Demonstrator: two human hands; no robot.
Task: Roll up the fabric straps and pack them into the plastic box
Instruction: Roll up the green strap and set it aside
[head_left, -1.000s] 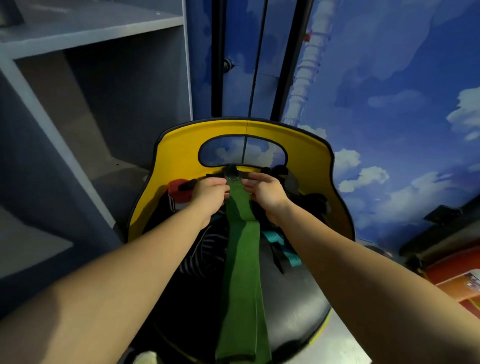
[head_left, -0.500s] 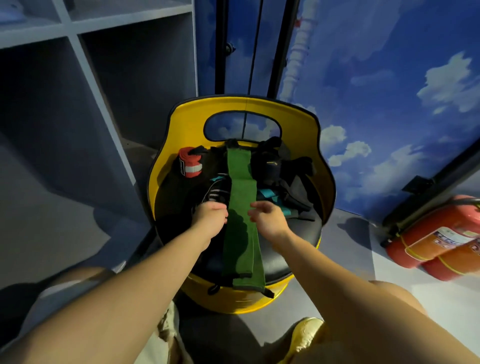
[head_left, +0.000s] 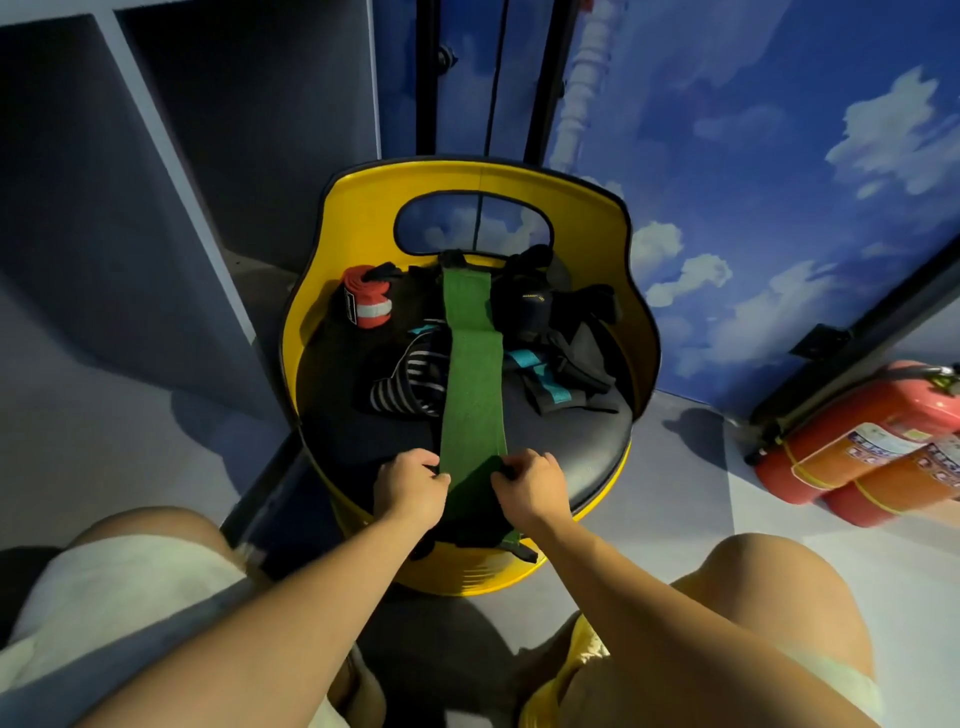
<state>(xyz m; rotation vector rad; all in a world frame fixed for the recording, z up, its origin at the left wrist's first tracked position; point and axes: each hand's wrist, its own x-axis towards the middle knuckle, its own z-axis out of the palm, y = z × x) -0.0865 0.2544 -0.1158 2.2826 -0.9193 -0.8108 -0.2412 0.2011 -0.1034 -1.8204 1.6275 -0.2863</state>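
Observation:
A long green fabric strap (head_left: 471, 374) lies stretched flat down the middle of a yellow chair's black seat (head_left: 582, 452). My left hand (head_left: 410, 486) pinches its left edge near the seat's front. On the opposite edge, at the same height, my right hand (head_left: 530, 483) pinches the strap. The strap's near end hangs over the seat's front. A rolled red and white strap (head_left: 366, 304) stands at the seat's back left. Loose striped (head_left: 410, 379), teal (head_left: 540, 374) and black straps (head_left: 545, 306) lie beside the green one. No plastic box is in view.
The yellow chair back (head_left: 363, 218) with a cut-out handle rises behind the straps. Grey shelving (head_left: 171, 156) stands to the left. Red fire extinguishers (head_left: 878, 447) lie on the floor at the right. My knees flank the chair's front.
Both hands have slid from the strap's far end by the chair back down to its near part at the seat's front. The camera has pulled back and tilted down.

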